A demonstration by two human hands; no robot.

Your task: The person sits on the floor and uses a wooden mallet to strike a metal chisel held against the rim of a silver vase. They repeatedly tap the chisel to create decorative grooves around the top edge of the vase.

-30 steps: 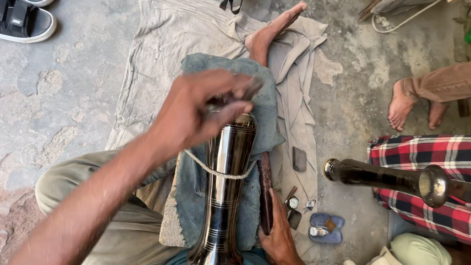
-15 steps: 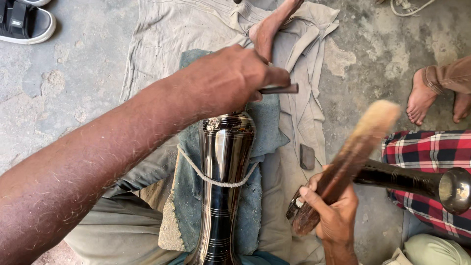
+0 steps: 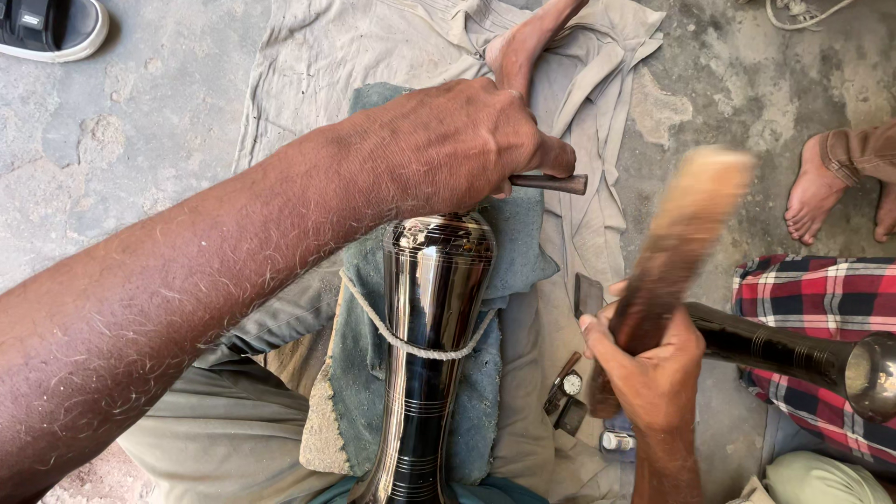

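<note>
Concrete floor (image 3: 168,140) under grey cloth (image 3: 373,47), sandal (image 3: 47,28) up in corner. Dark shiny metal vase (image 3: 434,327) lay lengthwise on blue pad (image 3: 359,355), thin rope (image 3: 411,343) looped across it. Left hand (image 3: 457,140) had closed grip on small dark chisel (image 3: 551,184), tip poking out just above vase end. Right hand (image 3: 644,364) wrapped tight round wooden mallet (image 3: 681,233), raised, blurry. Wristwatch (image 3: 571,383) on cloth nearby. Someone else's bare foot (image 3: 817,196) plus second dark metal piece (image 3: 793,350) over checked fabric (image 3: 821,299) at right.

A: Floor?
B: Rough grey concrete floor (image 3: 140,121), cracked, patchy, sunlit at upper left of the frame.
A: Covering?
B: Crumpled beige cloth sheet (image 3: 355,47) spread across top centre.
</note>
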